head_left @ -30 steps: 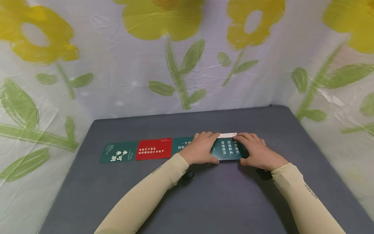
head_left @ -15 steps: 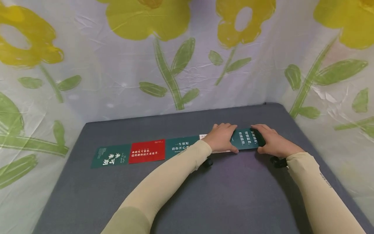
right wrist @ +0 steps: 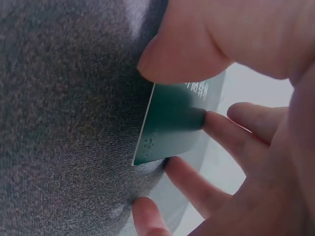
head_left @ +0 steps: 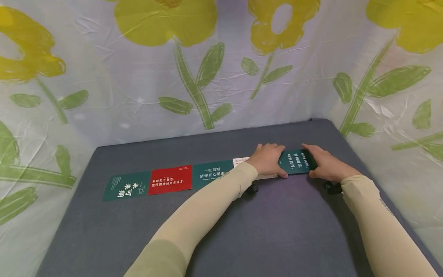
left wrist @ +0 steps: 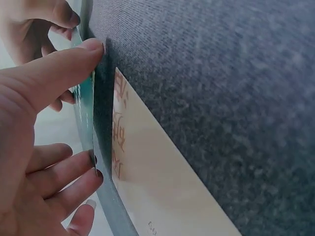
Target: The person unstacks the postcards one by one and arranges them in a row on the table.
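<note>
A dark green card (head_left: 293, 162) with white Chinese lettering is held at its long edges by both hands. My left hand (head_left: 265, 159) grips its left end, thumb on the near edge and fingers on the far one. At the other end, my right hand (head_left: 328, 164) pinches the same card (right wrist: 172, 123) between thumb and fingers. In the left wrist view the card stands slightly off the table, beside a white card (left wrist: 147, 142) with reddish lettering. That white card (head_left: 239, 161) lies flat, partly hidden under my left hand and forearm.
Leftward in a row lie a green card (head_left: 212, 169), a red card (head_left: 170, 179) and another green card (head_left: 126, 186), all flat on the dark grey table (head_left: 277, 231). A flower-printed white curtain (head_left: 138, 107) surrounds the table's back and sides.
Both hands have carried the green card rightward, off the white card it was covering. The last half second brings only a small shift. The head view has turned slightly to the right.
</note>
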